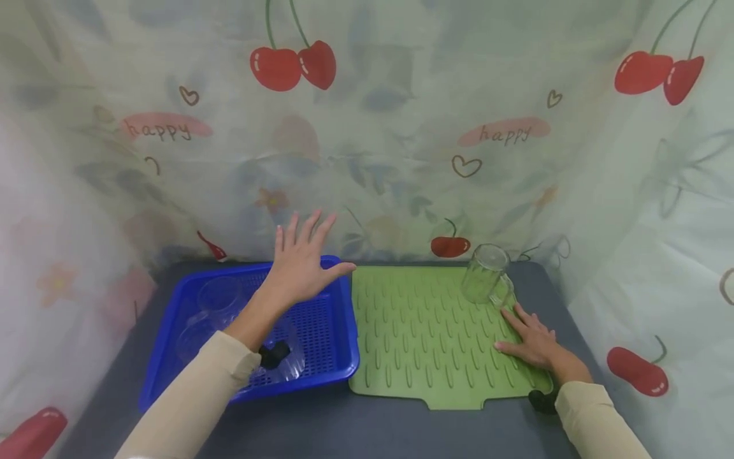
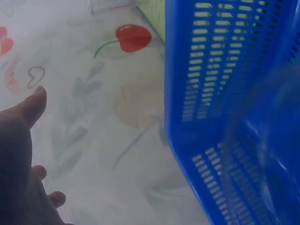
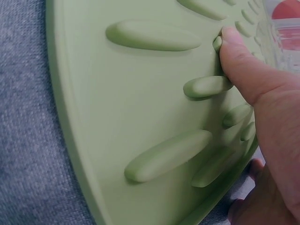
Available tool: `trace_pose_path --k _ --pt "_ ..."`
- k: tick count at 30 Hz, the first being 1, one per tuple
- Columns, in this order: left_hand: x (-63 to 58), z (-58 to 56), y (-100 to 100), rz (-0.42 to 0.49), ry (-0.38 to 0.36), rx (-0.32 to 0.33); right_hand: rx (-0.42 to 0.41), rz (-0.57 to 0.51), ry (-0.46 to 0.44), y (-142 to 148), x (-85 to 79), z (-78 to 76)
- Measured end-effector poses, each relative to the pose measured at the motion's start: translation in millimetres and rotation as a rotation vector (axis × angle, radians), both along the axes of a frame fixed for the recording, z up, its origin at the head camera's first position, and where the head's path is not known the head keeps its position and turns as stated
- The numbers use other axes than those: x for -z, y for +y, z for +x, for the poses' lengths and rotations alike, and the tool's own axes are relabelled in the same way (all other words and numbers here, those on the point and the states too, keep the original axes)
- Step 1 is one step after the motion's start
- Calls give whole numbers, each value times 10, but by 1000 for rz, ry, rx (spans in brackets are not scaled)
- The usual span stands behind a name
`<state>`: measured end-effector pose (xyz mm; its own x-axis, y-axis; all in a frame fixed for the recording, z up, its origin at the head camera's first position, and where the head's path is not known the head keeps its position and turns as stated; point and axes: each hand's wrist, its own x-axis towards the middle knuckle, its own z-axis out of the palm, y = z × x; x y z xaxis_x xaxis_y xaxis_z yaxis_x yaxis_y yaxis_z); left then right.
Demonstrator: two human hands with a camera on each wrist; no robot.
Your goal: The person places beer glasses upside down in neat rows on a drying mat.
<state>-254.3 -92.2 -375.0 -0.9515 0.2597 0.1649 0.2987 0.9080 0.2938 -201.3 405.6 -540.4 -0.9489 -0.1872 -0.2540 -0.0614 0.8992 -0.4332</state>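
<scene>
My left hand (image 1: 301, 274) is raised over the blue basket (image 1: 351, 338), its fingers spread and nothing in them. Inside that basket lie several clear glass vessels (image 1: 220, 293), partly hidden by my left forearm. On the right, my right hand (image 1: 530, 341) rests at the right edge of a green ridged draining mat (image 1: 421, 344). In the right wrist view its thumb (image 3: 243, 65) touches the mat's top, while the other fingers are mostly hidden beyond the edge. Just ahead of this hand a clear glass mug (image 1: 484, 274) stands at the mat's far right corner, handle toward the right.
Basket and mat sit side by side on a dark grey cloth-covered table (image 1: 321, 427). A patterned curtain (image 1: 367, 159) with cherries closes off the back and both sides, close behind the mat. The mat has a lip (image 1: 455, 403) at its front edge.
</scene>
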Motion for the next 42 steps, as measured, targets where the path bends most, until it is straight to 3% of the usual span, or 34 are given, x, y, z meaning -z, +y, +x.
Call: trace_pose_path --k 15,33,42 --pt "81 211 -627 41 22 -88 -1 -4 8 -43 -2 18" --pt "42 470 -1235 64 22 -168 -3 -2 6 -46 5 66" --pt "112 480 -1504 10 -61 -179 -4 -6 4 -57 -33 44"
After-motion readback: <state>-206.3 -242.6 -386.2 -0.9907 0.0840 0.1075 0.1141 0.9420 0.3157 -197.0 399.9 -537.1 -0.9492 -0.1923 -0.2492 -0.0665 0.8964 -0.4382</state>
